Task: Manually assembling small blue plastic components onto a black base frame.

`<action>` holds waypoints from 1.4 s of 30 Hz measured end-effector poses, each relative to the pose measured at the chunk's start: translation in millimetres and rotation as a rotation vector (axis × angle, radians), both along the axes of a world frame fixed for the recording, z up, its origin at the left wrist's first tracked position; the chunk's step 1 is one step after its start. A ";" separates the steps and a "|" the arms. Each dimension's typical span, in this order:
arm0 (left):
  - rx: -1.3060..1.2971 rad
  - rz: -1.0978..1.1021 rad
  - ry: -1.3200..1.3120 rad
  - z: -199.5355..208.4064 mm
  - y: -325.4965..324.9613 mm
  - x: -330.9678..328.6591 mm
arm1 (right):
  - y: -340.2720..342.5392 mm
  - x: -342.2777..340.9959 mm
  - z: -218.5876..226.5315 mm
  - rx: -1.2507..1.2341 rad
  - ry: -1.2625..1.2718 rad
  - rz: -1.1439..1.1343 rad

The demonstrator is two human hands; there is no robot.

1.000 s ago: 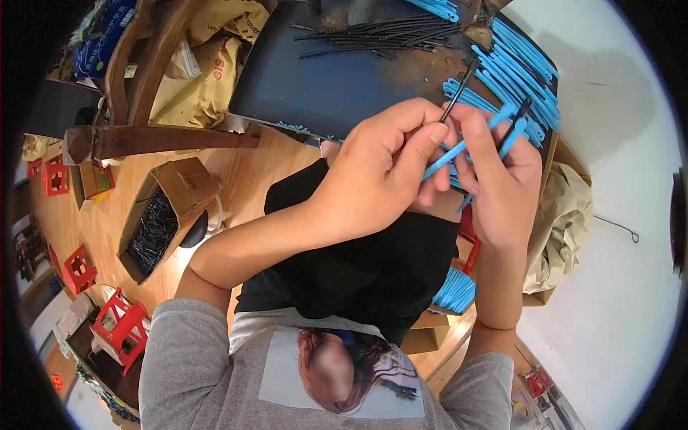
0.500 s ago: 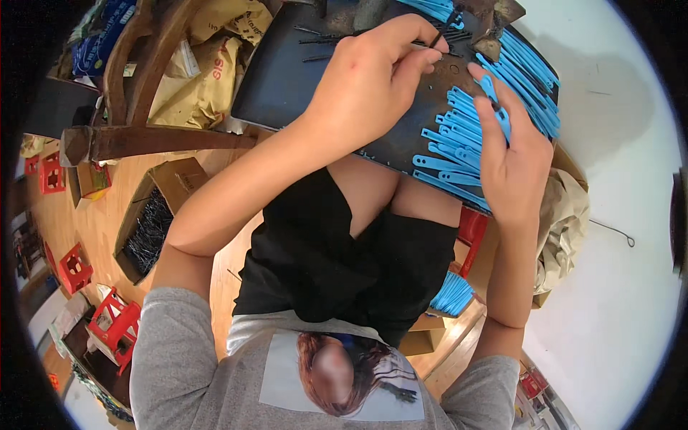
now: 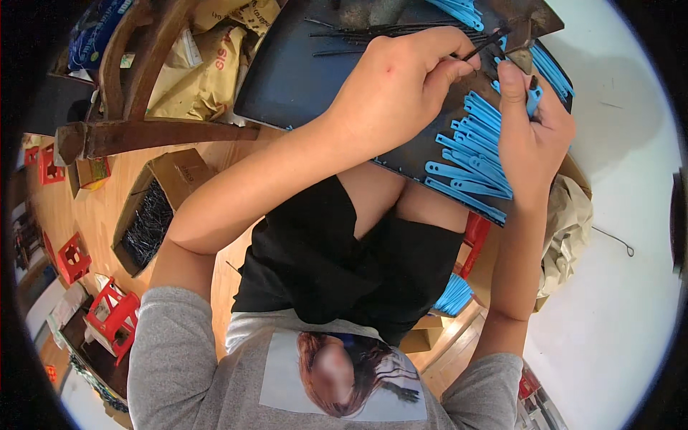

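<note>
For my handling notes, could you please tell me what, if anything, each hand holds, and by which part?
Left hand: a thin black strip, pinched below its upper end. Right hand: a blue strip; which part is gripped cannot be told.

The dark table point(image 3: 287, 89) bears loose black rods point(image 3: 358, 32) toward its far side and blue strips point(image 3: 479, 143) fanned along its right part (their near ends reach almost to the table's edge). More blue strips lie at the far edge and along the right rim. On the wooden floor point(image 3: 100, 204) stand an open box point(image 3: 186, 172), filled with dark pieces, and a red stool point(image 3: 63, 252).
</note>
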State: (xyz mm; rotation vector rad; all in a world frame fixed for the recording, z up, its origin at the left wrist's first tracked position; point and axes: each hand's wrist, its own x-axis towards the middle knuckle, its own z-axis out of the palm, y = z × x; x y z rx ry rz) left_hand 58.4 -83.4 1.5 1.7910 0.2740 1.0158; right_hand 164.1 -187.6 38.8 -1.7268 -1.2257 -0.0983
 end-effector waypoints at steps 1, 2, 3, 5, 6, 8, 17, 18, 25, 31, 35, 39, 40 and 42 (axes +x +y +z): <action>0.003 0.004 0.002 -0.1 0.0 -0.6 | 0.5 0.1 -0.2 -0.003 0.048 -0.013; 0.002 0.006 0.004 0.6 -0.6 -1.9 | 0.8 -0.1 -0.5 -0.007 0.095 -0.027; 0.014 0.019 0.012 1.6 -1.7 -3.5 | 0.4 -0.8 -0.6 -0.008 0.097 -0.025; 0.038 0.044 0.027 2.4 -3.2 -5.6 | -2.3 -3.1 -0.4 -0.019 0.136 -0.030; 0.037 0.044 0.028 1.7 -3.0 -5.3 | -3.0 -3.7 -0.6 -0.025 0.154 -0.034; 0.074 0.057 -0.013 -0.6 -1.7 -3.7 | -0.9 -5.2 3.2 -0.063 0.171 -0.061; 0.115 0.049 -0.012 -3.0 1.8 -2.1 | -5.8 12.1 3.1 -0.171 0.006 -0.088; 0.115 0.048 -0.010 -3.9 2.8 -1.4 | -8.7 15.1 2.5 -0.247 -0.047 -0.127; 0.113 0.023 -0.041 -5.4 4.7 3.7 | 3.6 4.6 4.8 -0.054 0.036 0.026; 0.118 0.013 -0.024 -5.8 6.2 6.2 | 5.8 7.3 8.2 -0.051 0.033 0.075; 0.122 0.011 -0.066 -4.0 7.7 8.4 | 2.4 7.9 11.7 -0.098 0.069 0.081; 0.119 -0.051 0.052 10.7 8.9 3.8 | 0.1 -2.2 14.4 -0.070 0.062 0.093; 0.148 -0.047 0.105 16.2 7.0 -0.6 | 1.2 -9.5 15.0 -0.058 0.076 0.079; 0.174 -0.046 0.157 19.3 2.6 -7.5 | 1.2 -20.4 16.7 -0.035 0.100 0.049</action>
